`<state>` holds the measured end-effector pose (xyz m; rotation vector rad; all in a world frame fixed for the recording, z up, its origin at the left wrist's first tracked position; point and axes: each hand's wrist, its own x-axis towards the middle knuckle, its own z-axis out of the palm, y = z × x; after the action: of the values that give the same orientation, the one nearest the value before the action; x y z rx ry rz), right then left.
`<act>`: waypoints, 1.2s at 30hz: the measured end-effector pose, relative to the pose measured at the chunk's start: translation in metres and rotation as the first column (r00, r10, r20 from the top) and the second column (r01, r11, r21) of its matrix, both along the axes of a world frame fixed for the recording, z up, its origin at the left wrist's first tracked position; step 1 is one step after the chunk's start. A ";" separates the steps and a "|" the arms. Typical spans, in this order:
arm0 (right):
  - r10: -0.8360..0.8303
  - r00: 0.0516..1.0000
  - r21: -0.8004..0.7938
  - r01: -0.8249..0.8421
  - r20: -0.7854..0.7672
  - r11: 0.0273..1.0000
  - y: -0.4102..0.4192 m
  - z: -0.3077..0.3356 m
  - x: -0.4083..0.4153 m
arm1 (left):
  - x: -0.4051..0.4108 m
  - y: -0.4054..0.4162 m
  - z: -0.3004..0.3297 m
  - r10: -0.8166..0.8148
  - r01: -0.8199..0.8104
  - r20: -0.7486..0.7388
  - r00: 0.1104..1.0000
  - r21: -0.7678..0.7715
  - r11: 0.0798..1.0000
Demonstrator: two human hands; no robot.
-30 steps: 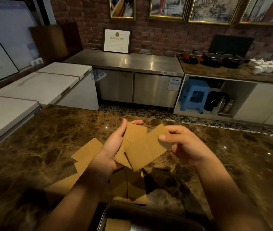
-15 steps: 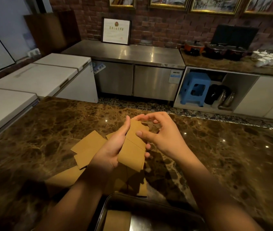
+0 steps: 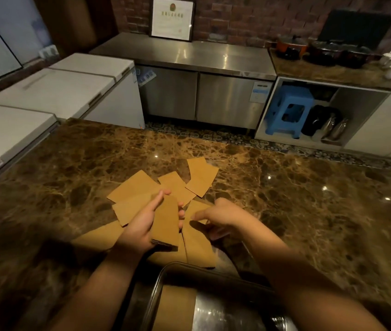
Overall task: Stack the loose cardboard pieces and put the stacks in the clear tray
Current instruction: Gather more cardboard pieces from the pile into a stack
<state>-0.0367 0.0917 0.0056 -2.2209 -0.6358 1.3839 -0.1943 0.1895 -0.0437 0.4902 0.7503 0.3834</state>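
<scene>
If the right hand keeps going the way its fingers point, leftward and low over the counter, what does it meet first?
Most likely the tan cardboard piece lying flat on the brown marble counter just beyond the right hand; its fingertips look nearly on it. Further on is the cardboard stack gripped by the left hand. Height is unclear.

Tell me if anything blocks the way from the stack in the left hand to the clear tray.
Nothing visible does. The left hand holds the stack just beyond the tray's near rim; only loose cardboard pieces lie flat on the counter between them.
</scene>
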 end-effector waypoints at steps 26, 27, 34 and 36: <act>-0.135 0.974 0.407 0.200 -0.182 0.891 -0.047 0.037 0.018 | 0.004 0.007 0.045 0.087 -0.094 0.118 0.989 0.056 0.994; -0.095 0.973 0.457 0.185 -0.212 0.870 -0.051 0.041 0.021 | 0.007 0.006 0.053 0.067 -0.078 0.112 0.991 0.102 0.992; 0.119 0.974 0.617 0.028 -0.195 0.787 -0.059 0.076 0.022 | 0.029 -0.015 0.109 -0.112 0.053 0.150 0.982 0.353 0.934; 0.134 0.974 0.623 0.011 -0.184 0.782 -0.059 0.080 0.021 | 0.033 -0.018 0.121 -0.166 0.099 0.114 0.980 0.444 0.891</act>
<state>-0.0154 0.0323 0.0857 -1.5067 -0.9324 1.1939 -0.1609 0.1713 0.0770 0.9224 0.4778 0.4572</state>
